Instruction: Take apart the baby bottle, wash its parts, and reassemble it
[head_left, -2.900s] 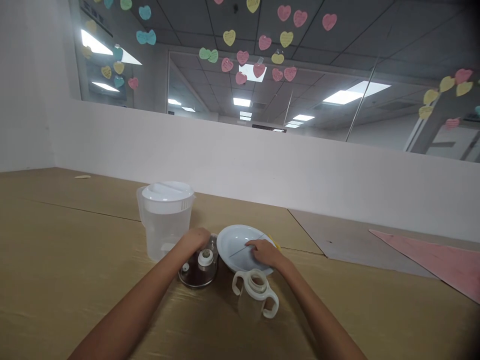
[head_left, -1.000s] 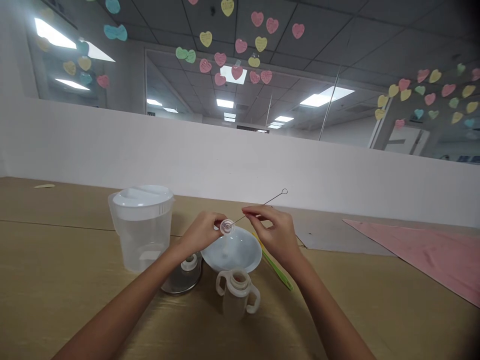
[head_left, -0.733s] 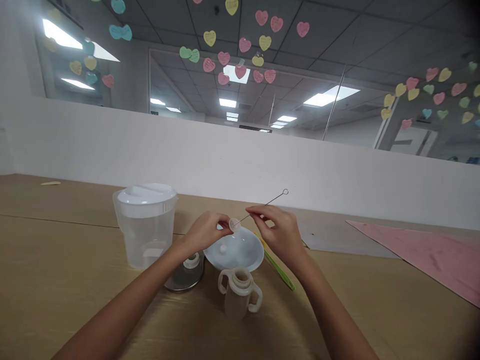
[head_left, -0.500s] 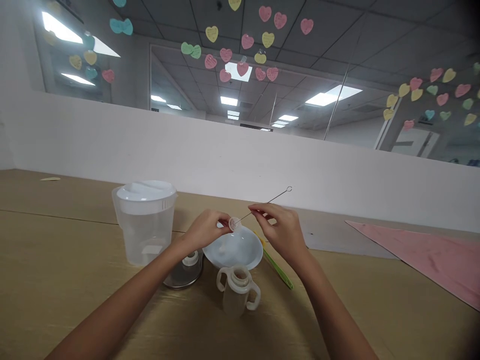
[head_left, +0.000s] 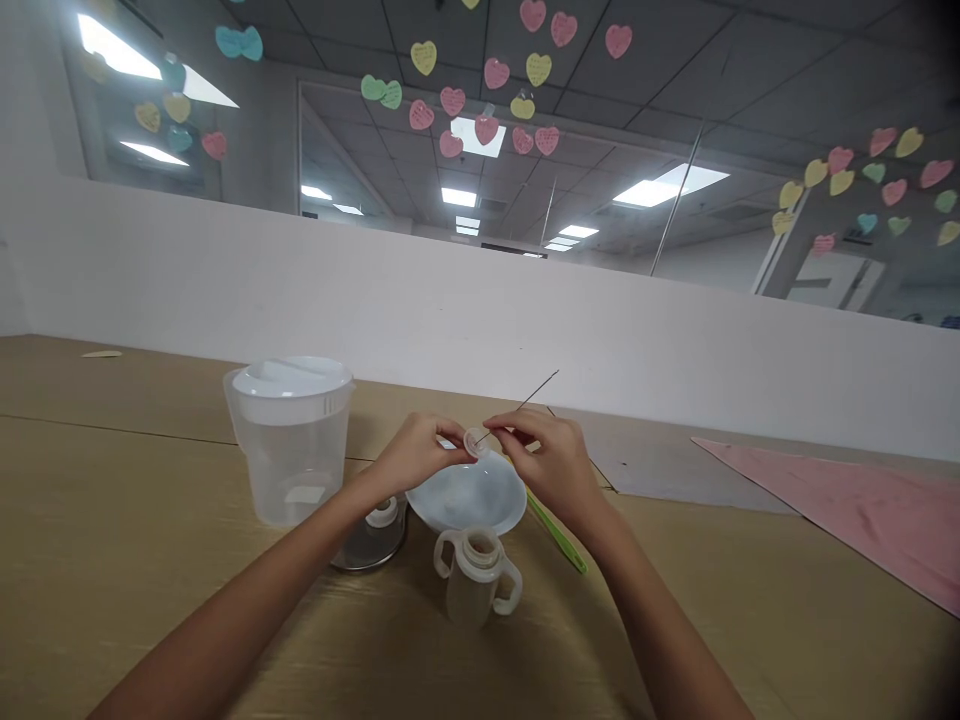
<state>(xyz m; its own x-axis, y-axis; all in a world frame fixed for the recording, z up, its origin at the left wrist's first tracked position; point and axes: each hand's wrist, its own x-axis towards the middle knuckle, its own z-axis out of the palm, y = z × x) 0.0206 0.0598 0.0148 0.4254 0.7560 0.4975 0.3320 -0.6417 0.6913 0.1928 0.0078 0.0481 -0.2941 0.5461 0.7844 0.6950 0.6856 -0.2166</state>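
Between the fingertips of my left hand (head_left: 424, 455) is a small translucent bottle nipple (head_left: 474, 442), its round opening facing me. My right hand (head_left: 547, 455) pinches a thin wire brush (head_left: 538, 388); the lower end reaches into the nipple and its tip is hidden there. Both hands are above the far rim of a white bowl (head_left: 469, 500). In front of the bowl a two-handled baby bottle (head_left: 474, 590) stands upright with its top uncovered.
A clear lidded pitcher (head_left: 296, 440) stands left of the bowl. By it lies a round metal tray (head_left: 367, 550) with a white ring (head_left: 382, 513) on it. A green-handled brush (head_left: 559, 535) lies right of the bowl, and a pink cloth (head_left: 862, 510) farther right.
My right hand has moved left and closer to the nipple, carrying the wire brush deeper toward it. The brush's looped end has turned edge-on. My left hand has shifted slightly right.
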